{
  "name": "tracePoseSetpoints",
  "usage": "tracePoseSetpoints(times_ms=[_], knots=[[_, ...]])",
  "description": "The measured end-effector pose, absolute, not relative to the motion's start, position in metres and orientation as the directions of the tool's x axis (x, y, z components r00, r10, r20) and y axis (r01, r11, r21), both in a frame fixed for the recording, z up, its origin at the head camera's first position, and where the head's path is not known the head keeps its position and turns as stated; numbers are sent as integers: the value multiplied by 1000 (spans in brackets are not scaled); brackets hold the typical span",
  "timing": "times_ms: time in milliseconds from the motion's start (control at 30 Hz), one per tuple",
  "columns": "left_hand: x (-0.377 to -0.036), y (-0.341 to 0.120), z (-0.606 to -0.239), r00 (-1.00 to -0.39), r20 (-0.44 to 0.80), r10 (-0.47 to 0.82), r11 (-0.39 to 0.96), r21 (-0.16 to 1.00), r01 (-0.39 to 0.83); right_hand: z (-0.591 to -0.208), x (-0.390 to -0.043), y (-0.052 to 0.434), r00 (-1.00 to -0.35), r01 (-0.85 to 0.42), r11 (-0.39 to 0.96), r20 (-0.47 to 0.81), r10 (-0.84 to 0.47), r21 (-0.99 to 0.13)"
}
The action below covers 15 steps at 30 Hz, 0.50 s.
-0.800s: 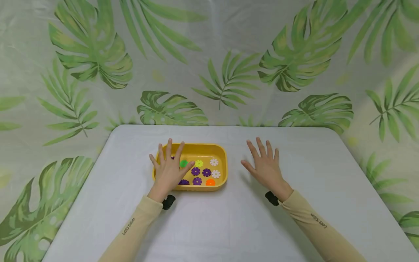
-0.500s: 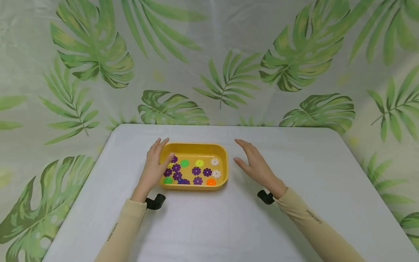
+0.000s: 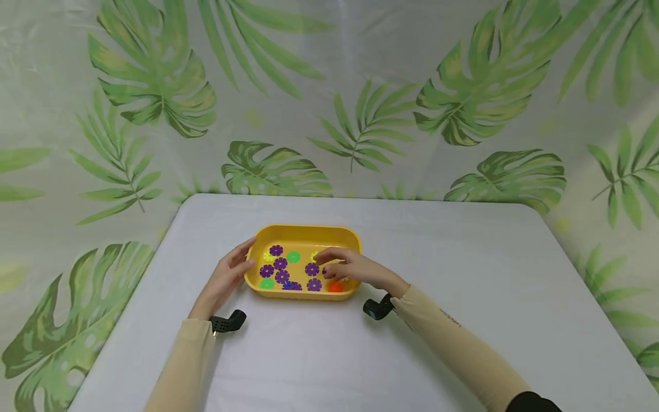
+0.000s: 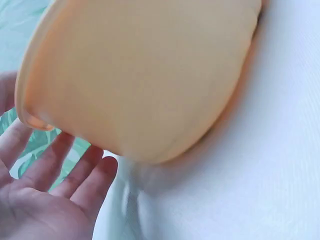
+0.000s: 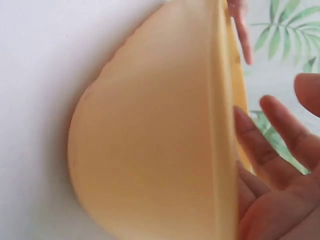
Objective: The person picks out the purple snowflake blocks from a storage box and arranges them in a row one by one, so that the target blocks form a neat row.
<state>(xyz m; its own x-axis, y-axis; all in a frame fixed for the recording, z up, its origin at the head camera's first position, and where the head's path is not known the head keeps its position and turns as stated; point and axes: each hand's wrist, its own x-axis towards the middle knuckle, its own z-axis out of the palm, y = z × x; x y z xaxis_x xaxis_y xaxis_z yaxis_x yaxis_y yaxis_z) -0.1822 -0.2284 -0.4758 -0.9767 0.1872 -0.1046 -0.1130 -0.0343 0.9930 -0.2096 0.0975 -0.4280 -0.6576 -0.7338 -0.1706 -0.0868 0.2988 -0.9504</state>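
A yellow tray (image 3: pixel 309 228) on the white table holds several flat flower-shaped pieces: purple ones (image 3: pixel 276 250), green ones (image 3: pixel 293 257) and an orange one (image 3: pixel 335 286). My left hand (image 3: pixel 242 257) lies against the tray's left wall with straight fingers; the left wrist view shows those fingers (image 4: pixel 55 185) beside the tray's outer wall (image 4: pixel 145 75). My right hand (image 3: pixel 329 262) reaches over the right rim into the tray, above the pieces there. In the right wrist view its fingers (image 5: pixel 272 165) are spread loosely past the tray's rim (image 5: pixel 220 125), holding nothing that I can see.
The white table (image 3: pixel 463 274) has rounded far corners and bare surface around the tray. A leaf-print curtain (image 3: pixel 360 86) hangs behind and beside it. Black camera mounts sit at my left wrist (image 3: pixel 226 322) and right wrist (image 3: pixel 377 309).
The left hand slid off the tray to its left wall. The right hand moved left from the bare table and reached into the tray's right part.
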Motion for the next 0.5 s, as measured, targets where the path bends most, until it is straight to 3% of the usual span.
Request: tracePoseSetpoints(times_ms=[267,500], knots=[[-183,-230,-482,-970,-121,209,-27,991,-129,-440,-217,73,-545,-132,434,-300,-783,-891],[-183,-231,-485,-969,-125,213,-21,991,-133,-447,-218,62,-555,-153,495,-340,-759,-855]])
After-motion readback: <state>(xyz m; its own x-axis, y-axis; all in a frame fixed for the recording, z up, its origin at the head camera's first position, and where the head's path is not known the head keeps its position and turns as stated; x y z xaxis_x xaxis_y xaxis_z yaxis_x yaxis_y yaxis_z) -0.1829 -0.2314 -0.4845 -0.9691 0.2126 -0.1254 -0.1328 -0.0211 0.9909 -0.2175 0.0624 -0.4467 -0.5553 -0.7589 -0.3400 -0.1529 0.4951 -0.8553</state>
